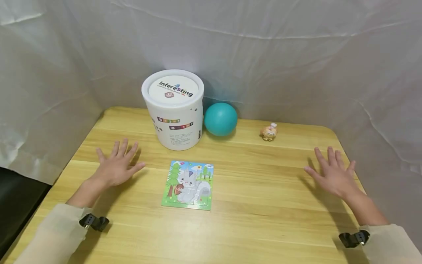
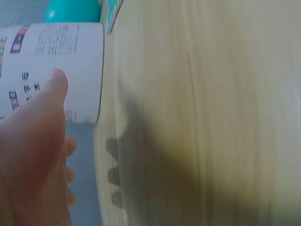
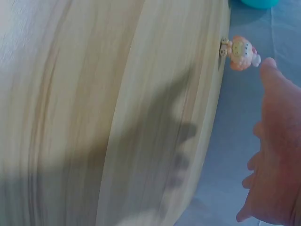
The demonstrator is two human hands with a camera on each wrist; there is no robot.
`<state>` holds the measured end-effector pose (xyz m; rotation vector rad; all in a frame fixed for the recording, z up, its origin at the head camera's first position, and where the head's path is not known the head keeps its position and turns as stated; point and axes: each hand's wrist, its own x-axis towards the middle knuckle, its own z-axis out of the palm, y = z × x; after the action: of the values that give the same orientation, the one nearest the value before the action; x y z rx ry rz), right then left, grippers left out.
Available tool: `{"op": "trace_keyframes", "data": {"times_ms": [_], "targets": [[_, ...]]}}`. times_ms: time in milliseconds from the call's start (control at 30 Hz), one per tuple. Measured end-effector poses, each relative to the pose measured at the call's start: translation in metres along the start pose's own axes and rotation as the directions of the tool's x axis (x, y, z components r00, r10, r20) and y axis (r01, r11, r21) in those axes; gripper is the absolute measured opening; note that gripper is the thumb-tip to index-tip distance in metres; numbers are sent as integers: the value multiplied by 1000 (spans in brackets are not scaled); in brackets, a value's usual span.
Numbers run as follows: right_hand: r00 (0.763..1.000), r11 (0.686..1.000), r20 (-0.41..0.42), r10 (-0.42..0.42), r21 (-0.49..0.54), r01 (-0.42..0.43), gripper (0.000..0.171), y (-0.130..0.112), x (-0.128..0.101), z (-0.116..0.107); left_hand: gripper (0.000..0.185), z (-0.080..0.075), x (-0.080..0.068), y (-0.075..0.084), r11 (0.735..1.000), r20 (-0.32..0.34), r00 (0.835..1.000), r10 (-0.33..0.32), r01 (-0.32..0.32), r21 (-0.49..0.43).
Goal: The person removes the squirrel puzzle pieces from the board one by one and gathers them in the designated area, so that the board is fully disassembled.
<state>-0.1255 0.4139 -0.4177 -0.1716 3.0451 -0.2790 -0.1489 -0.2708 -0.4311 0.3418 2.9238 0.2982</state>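
With fingers spread and nothing in it, my left hand hovers over the left part of the table, its shadow beside it. My right hand is likewise spread and holds nothing, over the right side. Between them, nearer the left hand, a square squirrel jigsaw puzzle lies flat, picture up. A white lidded bucket with printed sums stands upright beyond the left hand; in the left wrist view the thumb overlaps the bucket. Nearest the right hand is a small orange animal figurine wearing a white hat.
A teal ball sits just right of the bucket at the back. Grey cloth hangs behind the wooden table and along its sides. Small black devices are worn at both sleeve cuffs.
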Motion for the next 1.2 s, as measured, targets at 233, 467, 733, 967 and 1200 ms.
{"op": "trace_keyframes", "data": {"times_ms": [233,467,733,967,1200], "targets": [[998,998,-41,-57,17,57,85,-19,6,11,81,4,-6,30,996,10,998,68,-67,-62],[984,985,-86,-155,63,161,80,-57,14,20,79,8,-9,63,984,-2,987,163,-163,-73],[949,949,-121,-291,90,303,74,-110,21,28,81,23,-5,99,963,-17,965,261,-262,-58],[927,910,-95,-363,175,375,70,-152,32,37,83,35,2,128,951,2,953,303,-302,-57],[917,860,-100,-387,321,398,58,-190,42,46,86,46,14,150,947,55,947,318,-314,-68]]}}
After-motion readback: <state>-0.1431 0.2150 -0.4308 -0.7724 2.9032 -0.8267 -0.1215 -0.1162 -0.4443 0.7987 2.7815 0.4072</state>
